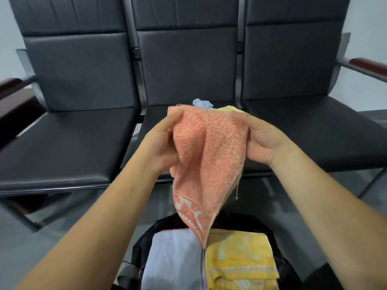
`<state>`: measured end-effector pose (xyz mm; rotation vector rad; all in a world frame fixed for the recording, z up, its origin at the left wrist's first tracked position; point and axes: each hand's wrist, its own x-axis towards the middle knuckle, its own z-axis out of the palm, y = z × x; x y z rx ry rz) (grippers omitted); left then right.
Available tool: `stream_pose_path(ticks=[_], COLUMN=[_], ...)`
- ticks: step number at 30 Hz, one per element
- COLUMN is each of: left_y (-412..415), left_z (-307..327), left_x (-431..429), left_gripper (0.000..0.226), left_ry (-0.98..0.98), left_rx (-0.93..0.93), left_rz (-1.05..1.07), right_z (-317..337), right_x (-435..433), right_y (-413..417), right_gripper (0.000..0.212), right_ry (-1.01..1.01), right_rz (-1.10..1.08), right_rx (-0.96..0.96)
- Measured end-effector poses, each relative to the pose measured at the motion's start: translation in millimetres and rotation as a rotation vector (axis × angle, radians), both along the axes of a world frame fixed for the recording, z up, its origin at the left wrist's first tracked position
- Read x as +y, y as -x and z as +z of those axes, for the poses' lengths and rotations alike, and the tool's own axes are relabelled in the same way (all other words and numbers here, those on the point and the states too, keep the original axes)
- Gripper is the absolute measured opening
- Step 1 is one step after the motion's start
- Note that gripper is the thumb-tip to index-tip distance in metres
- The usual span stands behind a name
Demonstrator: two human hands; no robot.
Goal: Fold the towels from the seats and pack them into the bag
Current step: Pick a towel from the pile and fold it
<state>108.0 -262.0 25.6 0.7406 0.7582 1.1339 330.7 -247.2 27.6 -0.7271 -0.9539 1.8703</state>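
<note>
Two hands hold up an orange towel point(209, 147) in front of a row of three black seats point(83, 143). The left hand point(161, 143) pinches the top left corner of the towel, with the thumb on the front and the fingers curled round behind. The right hand point(266, 141) grips the top right edge. Its thumb lies on the edge, and its fingers are hidden behind the cloth. The hands are close together, so the top of the towel sags in soft folds between them.

The towel hangs down to a point. Near its low end there is a band with a white pattern. A loose thread hangs off its right side.

A black bag point(142, 243) sits open on the floor, right under the towel. The tip of the towel hangs over the middle of the bag. I cannot tell if it touches what is inside. In the bag, a white towel point(171, 254) lies folded on the left and a yellow towel point(238, 256) lies folded on the right, side by side.

On the middle seat, just behind the orange towel, a bit of blue cloth point(202, 103) and a bit of yellow cloth point(230, 108) peek out over its top edge. The rest of them is hidden.
</note>
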Motion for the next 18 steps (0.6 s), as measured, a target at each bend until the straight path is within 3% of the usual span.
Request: stream_pose_path(ticks=[4,7,10,14,16,18], left_y=[9.0,12.8,20.6,37.2,38.7,33.4], left_z=[6.3,9.1,9.2,2.0,-0.9,-1.5], left_x=[-2.6,-3.9,-7.5,-10.1,-11.7,-13.3], left_gripper=[0.028,0.041,0.029,0.011,0.010,0.014], left_ry=[-0.217,-0.300,-0.408,-0.636,-0.572,-0.413], left_rx=[-0.088,0.043,0.342,0.998,0.977,0.760], left_rz=[-0.065,0.004,0.126,0.277,0.248,0.254], right_z=[0.9,6.0,11.5,14.0,10.7,5.3], right_x=[-2.3,-8.5,-10.3,-9.8,-10.6,-9.2], right_y=[0.4,-4.4,-14.0,-11.2,-6.8,-5.6], right_gripper=[0.050,0.051,0.062,0.065,0.065,0.060], right_ry=[-0.039,-0.151,-0.237,-0.074,0.014,0.041], right_rz=[-0.043,0.063,0.136,-0.034,-0.081,-0.112], right_rx=[0.081,-0.084,-0.309,-0.326,-0.236,-0.024])
